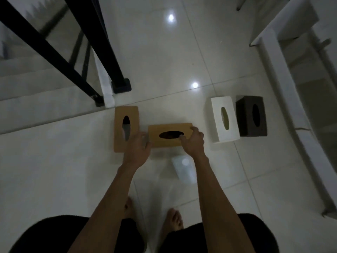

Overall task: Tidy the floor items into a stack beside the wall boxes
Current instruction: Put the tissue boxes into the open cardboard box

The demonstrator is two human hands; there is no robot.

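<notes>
Nearest me, both forearms run straight out over my bare feet (175, 220), nearly parallel, wrists level, converging on the middle wooden tissue box (169, 127). It lies crosswise in the open floor (54, 170), slot up, well clear of either floor edge. The left hand (137, 145) cups its left end, thumb along the near side. The right hand (193, 141) covers the right end, fingers curled over the far corner and thumb on the lid beside the slot. So the grip is a two-handed clamp on that one box, each hand closed on an end. I cannot tell whether it rests on the tiles or is just off them.

I judge the step to be picking this box up to carry it right. To do it well I would squeeze on the end walls rather than the lid, which may be loose, lift level, and turn it lengthwise to match the pair it should join.

Just left, almost touching my left knuckles, a second wooden box (118, 128) lies lengthwise near the floor edge by the black stair post (121, 85). Farther right, the white box (217, 117) and the dark box (244, 115) sit side by side near the right floor edge, below a white frame (264, 52).
</notes>
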